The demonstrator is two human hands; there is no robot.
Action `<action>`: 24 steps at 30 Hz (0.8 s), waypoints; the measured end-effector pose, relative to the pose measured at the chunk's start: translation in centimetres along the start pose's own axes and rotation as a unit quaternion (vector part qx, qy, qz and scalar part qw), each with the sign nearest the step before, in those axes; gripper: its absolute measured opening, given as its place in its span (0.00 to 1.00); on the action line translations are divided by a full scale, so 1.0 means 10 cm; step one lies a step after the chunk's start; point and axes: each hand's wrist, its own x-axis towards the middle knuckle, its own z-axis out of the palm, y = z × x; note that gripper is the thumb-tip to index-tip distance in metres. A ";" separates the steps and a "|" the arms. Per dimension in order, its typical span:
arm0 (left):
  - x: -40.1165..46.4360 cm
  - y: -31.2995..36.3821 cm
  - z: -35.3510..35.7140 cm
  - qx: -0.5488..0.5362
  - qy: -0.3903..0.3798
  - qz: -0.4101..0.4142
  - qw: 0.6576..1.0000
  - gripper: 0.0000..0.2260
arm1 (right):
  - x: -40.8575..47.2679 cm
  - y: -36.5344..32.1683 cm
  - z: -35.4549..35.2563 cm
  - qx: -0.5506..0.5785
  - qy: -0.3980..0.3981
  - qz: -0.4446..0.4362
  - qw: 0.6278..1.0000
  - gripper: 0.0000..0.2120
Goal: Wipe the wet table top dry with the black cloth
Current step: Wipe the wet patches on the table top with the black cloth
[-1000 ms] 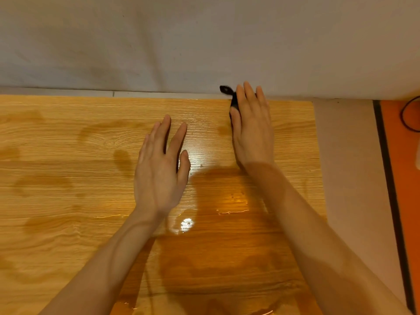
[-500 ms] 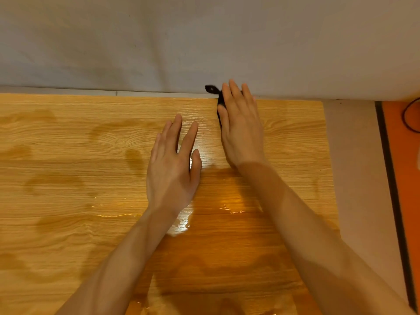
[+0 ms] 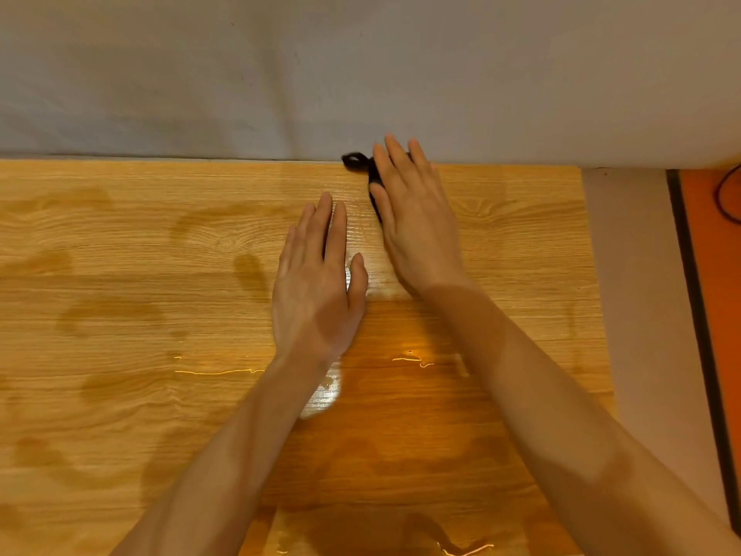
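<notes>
The wooden table top carries dark damp patches and shiny water streaks near the middle and front. My right hand lies flat with straight fingers on the black cloth, pressing it down at the table's far edge by the wall. Most of the cloth is hidden under the hand; only a small loop sticks out to the left of the fingers. My left hand rests flat on the table just left of the right hand, fingers straight and close together, holding nothing.
A grey wall runs along the table's far edge. The table's right edge ends near a pale floor strip, then a black line and an orange surface with a dark cable at the far right.
My right hand has slid the cloth leftward along the far edge. My left hand has drawn closer to the right hand, and its fingers have closed together.
</notes>
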 end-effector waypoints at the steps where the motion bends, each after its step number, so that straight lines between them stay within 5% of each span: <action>1: -0.02 0.00 0.01 -0.001 0.000 0.003 1.000 0.26 | -0.13 0.12 -0.05 -0.009 0.006 -0.003 1.000 0.23; 8: 0.00 0.00 0.01 -0.017 0.000 0.000 1.000 0.25 | -0.56 0.65 -0.27 0.004 0.109 0.193 0.975 0.23; 13: 0.03 0.00 -0.01 -0.022 -0.007 -0.005 1.000 0.26 | -0.71 -0.19 0.19 -0.025 0.065 0.056 0.996 0.24; 17: -0.02 0.02 -0.02 -0.031 -0.005 -0.004 1.000 0.26 | -0.91 0.13 -0.02 -0.080 0.030 -0.012 0.996 0.23; 24: -0.11 -0.12 -0.17 -0.079 -0.034 0.061 0.994 0.24 | -1.12 0.64 -0.26 -0.021 0.141 0.214 0.966 0.22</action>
